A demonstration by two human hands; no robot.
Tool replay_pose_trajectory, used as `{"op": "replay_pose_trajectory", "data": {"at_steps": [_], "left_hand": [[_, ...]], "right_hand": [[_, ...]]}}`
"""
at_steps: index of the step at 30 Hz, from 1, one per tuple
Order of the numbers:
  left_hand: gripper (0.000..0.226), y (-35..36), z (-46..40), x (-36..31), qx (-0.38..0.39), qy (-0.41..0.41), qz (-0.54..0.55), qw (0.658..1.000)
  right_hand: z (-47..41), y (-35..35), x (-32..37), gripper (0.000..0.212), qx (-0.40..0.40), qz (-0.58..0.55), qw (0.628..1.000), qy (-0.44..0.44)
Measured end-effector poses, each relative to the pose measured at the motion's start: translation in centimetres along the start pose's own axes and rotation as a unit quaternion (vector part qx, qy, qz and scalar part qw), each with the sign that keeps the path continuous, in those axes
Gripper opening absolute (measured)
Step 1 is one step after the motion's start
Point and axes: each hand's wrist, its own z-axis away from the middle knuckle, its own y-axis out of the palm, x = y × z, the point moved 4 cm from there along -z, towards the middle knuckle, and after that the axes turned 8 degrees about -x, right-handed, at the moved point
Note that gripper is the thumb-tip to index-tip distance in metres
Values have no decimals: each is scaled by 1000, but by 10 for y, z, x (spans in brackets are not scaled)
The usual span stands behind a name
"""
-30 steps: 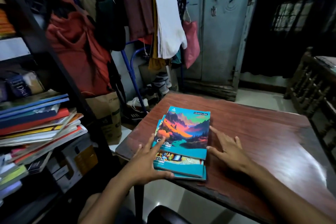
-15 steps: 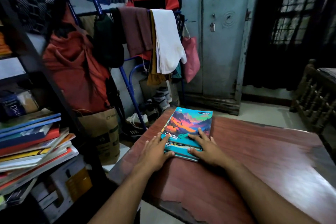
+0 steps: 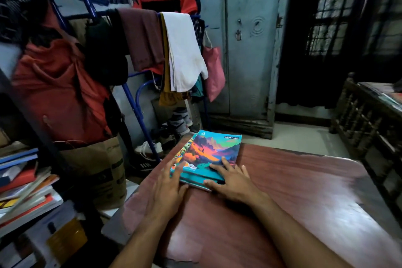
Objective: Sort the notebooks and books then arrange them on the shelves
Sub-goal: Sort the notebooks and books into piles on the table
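A small stack of notebooks (image 3: 214, 149) with bright mountain covers lies at the far left corner of the red-brown table (image 3: 304, 198). My left hand (image 3: 168, 189) lies flat on the table with straight fingers touching the stack's near left edge. My right hand (image 3: 231, 177) rests on the near end of the top notebook, fingers spread over the cover and thumb at the stack's near edge. The shelves (image 3: 26, 187) stand at the left with a pile of books and notebooks on them.
A blue clothes rack (image 3: 130, 98) hung with garments stands behind the table's left corner, with a brown paper bag (image 3: 95, 169) and shoes (image 3: 150, 148) under it. A grey cupboard (image 3: 248, 50) is at the back. A dark wooden rail (image 3: 365, 119) stands at the right.
The view has tilted up. Both hands came in from the stack's sides; the right hand now lies on the top cover, and the stack sits farther from me at the table's corner.
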Motion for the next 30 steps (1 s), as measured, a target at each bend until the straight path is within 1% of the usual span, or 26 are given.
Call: {"op": "replay_pose_trajectory", "data": {"at_steps": [1,2,3,6,9,11,13,15,16,18,19,21,22,23,24,25,27,28,29,30], "left_hand": [[67,2,-1,-1,17,19,11,1000],[62,4,-2,0,33,20,18,999],[58,6,-3,0,45,16,16,999],[52,8,-7,1,49,4,-1,999],[43,8,-5,-12,84,13,-87,993],[40,1,2,-21,67,30,-138,988],[35,-9,12,-26,22,55,-177,982],[22,-17,21,-26,-31,85,-214,973],[21,-20,22,-25,-50,89,-227,968],[27,-23,22,-25,-69,67,-234,967],[26,-26,23,-25,-75,48,-228,970],[19,-32,26,-31,-83,30,-204,975],[19,-34,28,-39,-85,35,-189,978],[20,-36,30,-51,-83,51,-172,980],[20,-37,34,-68,-78,72,-151,983],[20,-37,37,-86,-70,93,-133,984],[19,-30,43,-123,-57,130,-115,983],[24,-24,47,-140,-48,145,-104,983],[30,-18,50,-156,-39,162,-86,982],[34,-14,52,-170,-37,183,-75,980]], "right_hand": [[8,-6,-8,70,-2,-1,1000,8],[18,-12,-18,68,-7,-1,1000,15],[31,-18,-31,69,-11,7,1000,21],[75,-33,-69,74,-10,53,998,37],[104,-48,-89,66,-29,60,996,66],[105,-51,-86,57,-50,50,995,74],[99,-47,-76,49,-83,43,993,77],[93,-41,-67,52,-104,62,990,74],[92,-39,-65,56,-110,76,988,74],[92,-38,-68,61,-118,86,986,78],[93,-38,-71,62,-125,80,986,75],[92,-42,-69,71,-174,47,983,46],[92,-46,-65,77,-224,21,974,13],[93,-50,-59,80,-282,-10,959,-33],[95,-56,-51,78,-332,-38,939,-83],[99,-63,-42,73,-362,-57,920,-136],[108,-73,-27,61,-372,-56,901,-216],[112,-76,-25,55,-364,-41,901,-230],[116,-79,-26,48,-358,-13,906,-225],[120,-82,-29,43,-358,30,912,-199]]}}
